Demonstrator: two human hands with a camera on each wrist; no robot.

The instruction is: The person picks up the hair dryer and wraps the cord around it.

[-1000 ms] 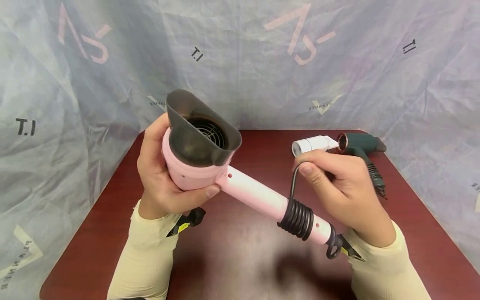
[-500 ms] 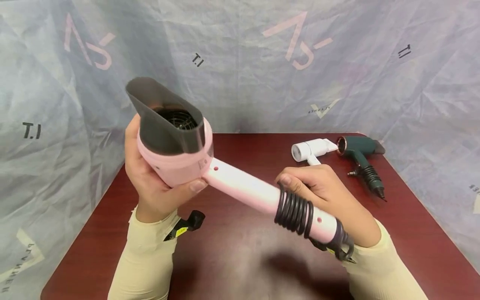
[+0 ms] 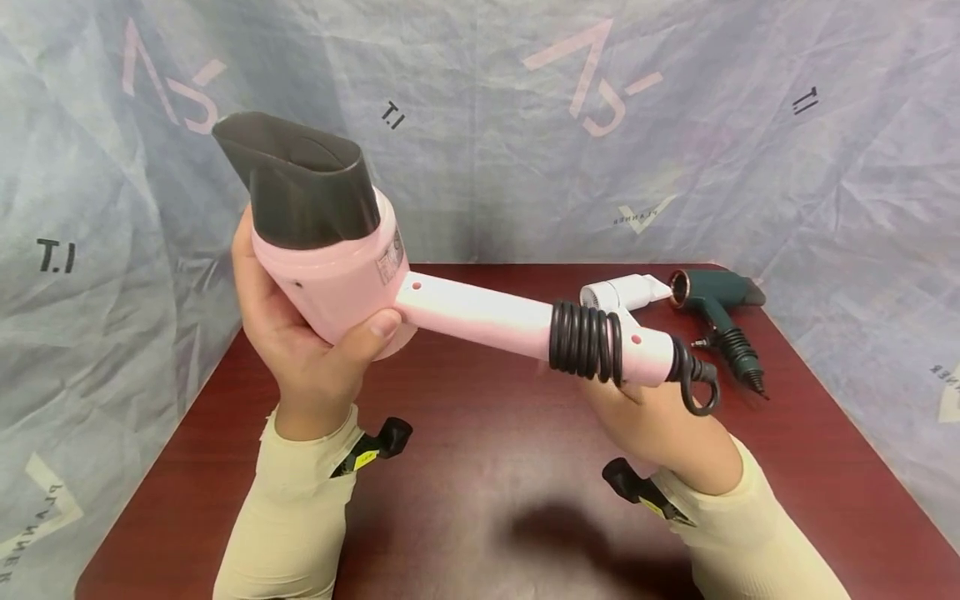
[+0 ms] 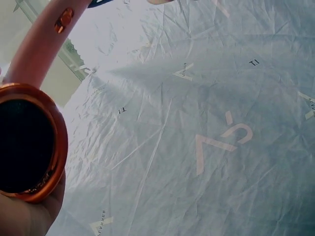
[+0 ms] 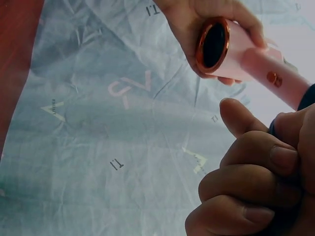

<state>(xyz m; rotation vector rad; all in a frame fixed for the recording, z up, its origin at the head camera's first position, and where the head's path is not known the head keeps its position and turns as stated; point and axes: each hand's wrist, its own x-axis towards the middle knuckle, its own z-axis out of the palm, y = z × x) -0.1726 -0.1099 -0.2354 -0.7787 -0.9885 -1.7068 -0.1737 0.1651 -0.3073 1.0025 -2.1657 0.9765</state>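
My left hand [image 3: 300, 358] grips the body of a pink hair dryer [image 3: 330, 283], its thumb across the near side. A dark flat nozzle [image 3: 315, 200] points up from the dryer, and the handle stretches to the right. Several turns of black cord [image 3: 585, 342] are wound round the handle. Behind and below that coil is my right hand [image 3: 660, 425], partly hidden by the handle in the head view. The right wrist view has its fingers [image 5: 246, 152] curled, with a bit of dark cord [image 5: 272, 127] pinched by the thumb. In the left wrist view the dryer's copper-coloured rim [image 4: 60, 142] shows.
A white hair dryer [image 3: 633, 292] lies at the back right of the dark red table [image 3: 465, 467], partly behind the pink handle. Beside it lies a dark green hair dryer [image 3: 716, 292] with its cord wrapped. Grey printed cloth [image 3: 480, 133] hangs around the table.
The pink dryer has moved left and up, its nozzle tilting more upright and its handle more level. My right hand has brought the cord from above the handle down behind it.
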